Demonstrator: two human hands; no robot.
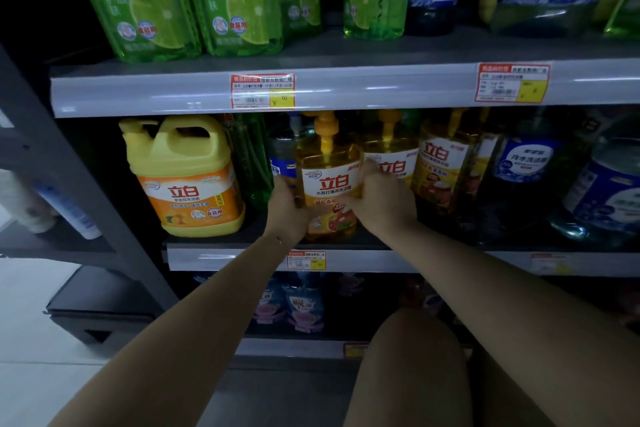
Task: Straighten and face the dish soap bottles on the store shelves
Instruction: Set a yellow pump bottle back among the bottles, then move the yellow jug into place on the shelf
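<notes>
A yellow pump bottle of dish soap (329, 180) stands upright at the front edge of the middle shelf (346, 258), its label facing me. My left hand (285, 208) grips its left side and my right hand (379, 198) grips its right side. Behind and to the right stand two more yellow pump bottles (391, 156) (446, 163). A dark blue-labelled bottle (282, 156) sits partly hidden behind my left hand.
A yellow jug with a handle (187, 177) stands at the shelf's left. Blue-labelled bottles (526, 163) fill the right. Green bottles (145, 0) line the upper shelf (346, 90). Pink bottles (301, 305) sit below. My knee (412, 371) is in front of the bottom shelf.
</notes>
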